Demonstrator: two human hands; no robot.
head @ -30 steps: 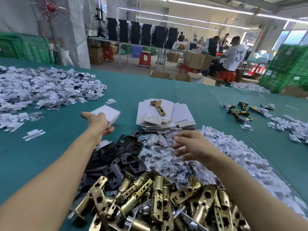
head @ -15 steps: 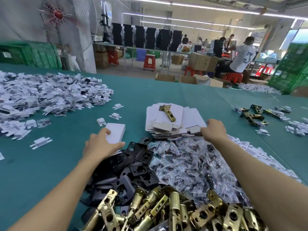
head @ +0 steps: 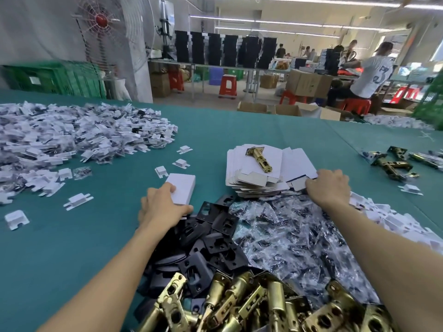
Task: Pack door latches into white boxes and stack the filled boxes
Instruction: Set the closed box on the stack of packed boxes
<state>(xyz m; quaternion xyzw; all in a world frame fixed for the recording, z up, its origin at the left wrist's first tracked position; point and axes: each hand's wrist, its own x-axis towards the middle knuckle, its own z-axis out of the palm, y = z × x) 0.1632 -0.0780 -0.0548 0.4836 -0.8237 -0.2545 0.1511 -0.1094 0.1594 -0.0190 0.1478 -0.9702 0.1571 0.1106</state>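
1. Head view, left hand: the left hand [head: 163, 204] grips a closed white box [head: 183, 190] near the centre of the frame. The thumb is at its near end and the fingers are on its left side. The box lies on the green table [head: 72, 248], just beyond the black plates [head: 211, 240].
2. Right hand: the right hand [head: 328, 185], right of centre, has its fingers curled on the near right edge of the stack of flat boxes [head: 242, 180]. The fingertips are hidden, so I cannot tell if it takes only one sheet.
3. The step, as I judge it, is to set aside the closed box and take a new flat one. It is better to peel only the top sheet at the right side. A single latch [head: 259, 156] lies on the left part of the stack and may slide off if the whole stack is dragged.
4. The latches to pack are the brass pile [head: 251, 305] at the bottom centre. It touches the plates and the clear screw bags [head: 299, 236].
5. Around: a heap of white plastic pieces [head: 60, 137] fills the upper left. Some loose pieces lie between it and the box and could get under the box. More latches [head: 388, 164] lie at the right edge.
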